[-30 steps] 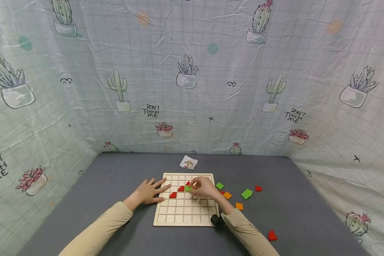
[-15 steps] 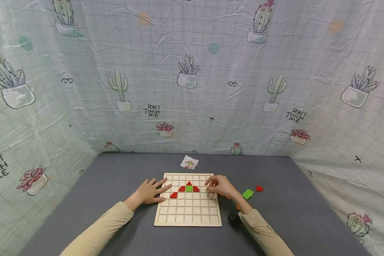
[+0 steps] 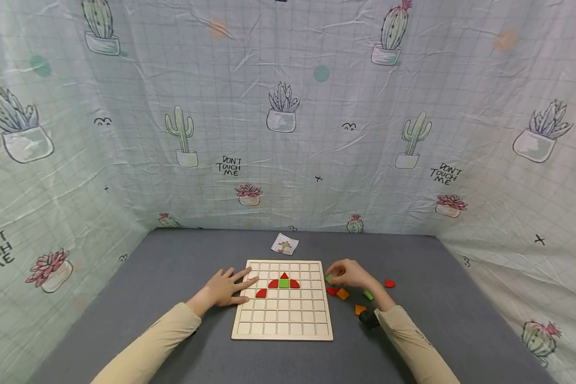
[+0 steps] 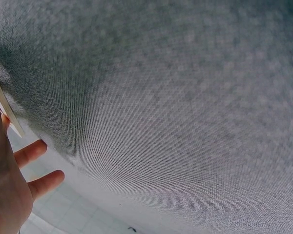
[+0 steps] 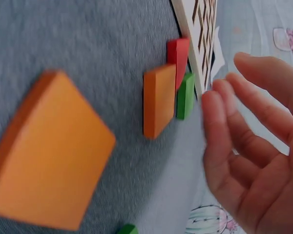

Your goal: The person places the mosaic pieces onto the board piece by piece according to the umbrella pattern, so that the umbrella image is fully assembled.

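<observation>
Rests the left hand [image 3: 221,288] on the left edge of the wooden board [image 3: 283,314], with the fingers spread and straight, grasping nothing. Has the right hand [image 3: 349,273] beyond the right edge of the board, close to the loose green tile [image 3: 328,278]. Shows the fingers of this hand softly bent in the right wrist view, released, with nothing between them and apart from the tile. Has this tile on the grey table [image 3: 384,250], just beside the right edge of the board, toward the far corner.

Shows on its near side a red tile [image 3: 332,292] and an orange tile [image 3: 343,294], then, nearer and more to the right, another orange tile [image 3: 360,310]. Has a second green tile [image 3: 368,295] partly covered by the right forearm, and farther right another red tile [image 3: 390,284].

Bears on the board a green square [image 3: 284,284], with a red triangle [image 3: 284,276] at its far side and red quarter-rounds [image 3: 273,284] at left and right. Shows one more red quarter-round [image 3: 261,293] farther left, one row nearer. Has a small printed card [image 3: 285,244] on the table, beyond the far edge of the board.
</observation>
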`<state>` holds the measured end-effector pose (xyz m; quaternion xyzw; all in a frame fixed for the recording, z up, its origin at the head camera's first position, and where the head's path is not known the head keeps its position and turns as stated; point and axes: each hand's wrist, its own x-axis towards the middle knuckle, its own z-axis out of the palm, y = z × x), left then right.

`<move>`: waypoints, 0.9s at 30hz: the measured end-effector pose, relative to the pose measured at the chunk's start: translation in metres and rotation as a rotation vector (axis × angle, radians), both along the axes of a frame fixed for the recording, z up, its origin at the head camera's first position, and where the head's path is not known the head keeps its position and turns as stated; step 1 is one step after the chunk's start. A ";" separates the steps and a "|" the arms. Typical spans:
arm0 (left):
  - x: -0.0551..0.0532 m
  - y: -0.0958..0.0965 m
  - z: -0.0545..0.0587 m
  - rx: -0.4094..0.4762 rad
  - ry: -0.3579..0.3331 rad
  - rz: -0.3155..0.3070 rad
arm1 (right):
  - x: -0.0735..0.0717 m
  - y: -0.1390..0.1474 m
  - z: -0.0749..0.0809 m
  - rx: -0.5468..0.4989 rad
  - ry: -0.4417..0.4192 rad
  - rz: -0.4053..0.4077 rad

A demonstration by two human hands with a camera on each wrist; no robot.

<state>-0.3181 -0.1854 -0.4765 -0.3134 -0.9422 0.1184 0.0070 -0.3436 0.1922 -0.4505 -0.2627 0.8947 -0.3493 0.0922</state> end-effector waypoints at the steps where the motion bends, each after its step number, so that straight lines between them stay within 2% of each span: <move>1: 0.000 0.000 0.000 0.002 0.002 -0.002 | -0.001 0.001 0.000 0.018 -0.005 -0.001; 4: 0.001 0.000 0.001 0.006 0.010 -0.012 | -0.004 0.004 0.000 0.051 -0.026 -0.007; 8: 0.002 0.000 0.001 0.004 0.012 -0.016 | -0.010 0.007 -0.002 0.047 -0.094 -0.022; 11: 0.003 0.000 0.002 -0.001 0.009 -0.013 | -0.016 0.011 -0.006 0.038 -0.125 0.004; 12: 0.004 0.000 0.002 -0.001 0.007 -0.012 | -0.025 0.015 -0.015 0.025 -0.110 0.047; 15: 0.004 0.001 0.002 -0.001 0.003 -0.013 | -0.029 0.018 -0.018 0.032 -0.113 0.079; 18: 0.003 0.001 0.002 0.006 -0.002 -0.010 | -0.029 0.016 -0.018 0.042 -0.126 0.061; 19: 0.004 0.001 0.002 0.008 -0.002 -0.008 | -0.021 0.011 -0.010 0.061 -0.142 0.020; 27: 0.003 0.001 0.002 -0.001 0.002 0.005 | -0.016 0.007 -0.011 0.101 -0.088 -0.057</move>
